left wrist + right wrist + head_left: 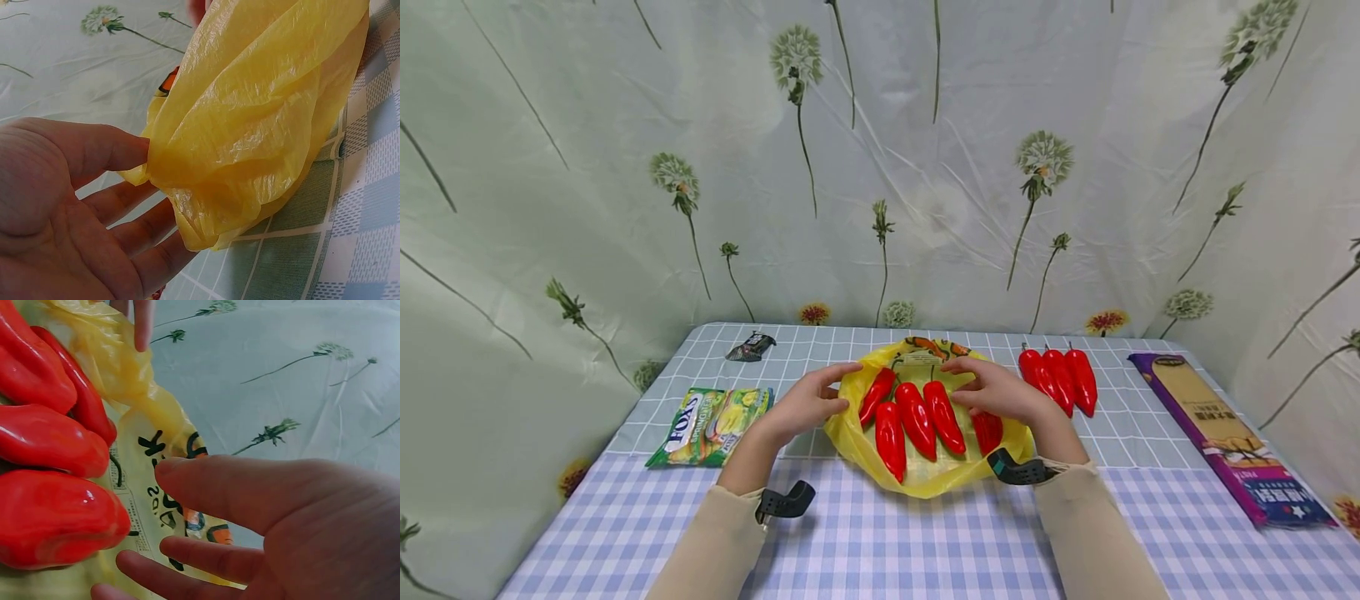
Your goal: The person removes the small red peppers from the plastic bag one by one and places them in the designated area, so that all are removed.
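A yellow plastic bag lies spread open on the table with several glossy red chili peppers inside. At its left rim is my left hand. In the left wrist view, that hand's thumb meets the edge of the bag, and its other fingers reach behind the yellow film, fairly straight and apart from the thumb. My right hand hovers over the bag's right side, near a pepper partly under it. In the right wrist view, its fingers are spread above the printed film with nothing between them.
Three more red peppers lie at the back right. A purple and tan packet stretches along the right edge. On the left are a green FOX'S candy bag and a small black wrapper. A flowered curtain hangs behind the table.
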The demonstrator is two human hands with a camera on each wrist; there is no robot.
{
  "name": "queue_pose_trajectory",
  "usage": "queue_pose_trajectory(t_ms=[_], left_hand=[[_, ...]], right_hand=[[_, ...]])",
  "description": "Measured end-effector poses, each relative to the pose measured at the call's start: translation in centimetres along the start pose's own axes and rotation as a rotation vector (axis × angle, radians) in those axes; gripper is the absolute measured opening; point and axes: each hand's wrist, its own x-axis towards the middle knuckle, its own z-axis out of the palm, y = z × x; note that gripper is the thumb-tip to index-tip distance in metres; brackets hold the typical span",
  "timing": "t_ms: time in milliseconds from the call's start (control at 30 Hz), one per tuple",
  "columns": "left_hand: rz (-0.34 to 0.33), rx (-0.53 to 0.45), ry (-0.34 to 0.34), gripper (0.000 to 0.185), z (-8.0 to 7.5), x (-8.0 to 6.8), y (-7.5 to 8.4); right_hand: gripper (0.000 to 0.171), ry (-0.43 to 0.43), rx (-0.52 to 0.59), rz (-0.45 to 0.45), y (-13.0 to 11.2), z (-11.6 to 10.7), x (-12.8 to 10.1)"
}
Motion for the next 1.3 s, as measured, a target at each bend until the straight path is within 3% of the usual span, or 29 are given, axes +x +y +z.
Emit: queue_pose_trajectory(t_ms=[367, 667, 900, 1300], left_hand=[[-0.001, 0.000, -0.004, 0.056, 0.0, -0.1, 0.2], [-0.001, -0.001, -0.004, 0.055, 0.1, -0.2, 0.4], [0.007, -0.001, -0.010, 0.054, 0.1, -0.1, 0.4], [0.003, -0.001, -0.012, 0.054, 0.1, -0.2, 0.2]], right_hand=[[0.056, -0.037, -0.060, 0.033, -0.1, 1.3, 0.8], [0.074, -0.040, -0.076, 0.055, 0.2, 2.0, 1.2], [0.074, -0.026, -0.169, 0.033, 0.0, 2.5, 1.3], [0.065, -0.003, -0.228, 0.046, 0.0, 3.1, 1.4]])
